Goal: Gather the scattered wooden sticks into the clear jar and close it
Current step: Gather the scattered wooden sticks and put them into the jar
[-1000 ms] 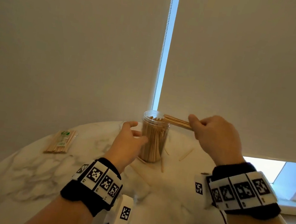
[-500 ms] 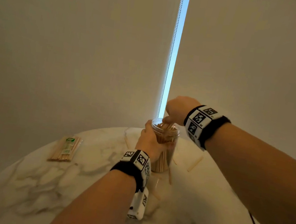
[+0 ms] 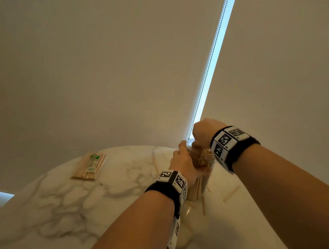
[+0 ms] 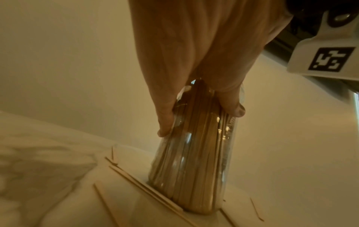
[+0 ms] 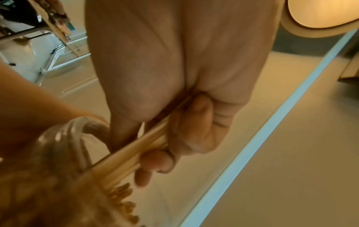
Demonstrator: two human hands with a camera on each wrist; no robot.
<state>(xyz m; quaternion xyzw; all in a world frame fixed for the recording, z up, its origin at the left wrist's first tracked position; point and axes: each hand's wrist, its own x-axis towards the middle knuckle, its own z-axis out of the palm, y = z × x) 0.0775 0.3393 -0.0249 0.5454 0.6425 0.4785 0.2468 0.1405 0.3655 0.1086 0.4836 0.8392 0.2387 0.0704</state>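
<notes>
The clear jar (image 3: 203,172) stands upright on the marble table (image 3: 62,205), packed with wooden sticks (image 4: 194,153). My left hand (image 3: 181,161) grips the jar's upper side, thumb and fingers curled round it (image 4: 196,99). Directly above the jar's mouth, my right hand (image 3: 201,134) pinches a small bundle of sticks (image 5: 136,150) whose lower ends reach into the rim (image 5: 73,130). Loose sticks (image 3: 231,194) lie on the table around the jar's base (image 4: 136,181). No lid shows.
A wrapped pack of sticks (image 3: 89,166) lies at the table's left. A white marker-tagged device (image 3: 173,234) hangs below my left wrist. Closed roller blinds (image 3: 106,51) stand right behind the table, with a bright gap (image 3: 210,67) between them.
My right hand swung its bundle from level beside the jar to pointing down into the mouth. My left hand closed round the jar. The head view tilted up and shifted.
</notes>
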